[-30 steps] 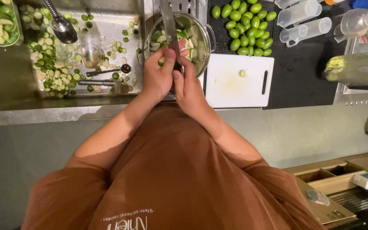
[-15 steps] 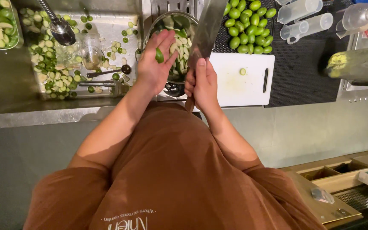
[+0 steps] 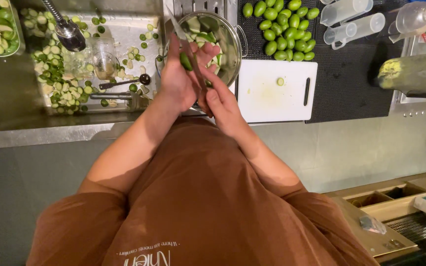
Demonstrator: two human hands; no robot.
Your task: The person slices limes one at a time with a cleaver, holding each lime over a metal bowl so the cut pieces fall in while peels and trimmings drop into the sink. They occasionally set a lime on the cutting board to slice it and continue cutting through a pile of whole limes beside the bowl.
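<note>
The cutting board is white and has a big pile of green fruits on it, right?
Not quite. The cutting board is white, but only one small cut piece lies on it. The pile of green fruits sits on the black mat behind it, as the head view shows.

A person seen from above wears a loose, rust-brown short-sleeved T-shirt, its sleeves ending above the elbows. Pale printed lettering crosses the chest, with a smaller line beside it. Forearms and both hands look bare; rings or a watch cannot be made out.
</note>
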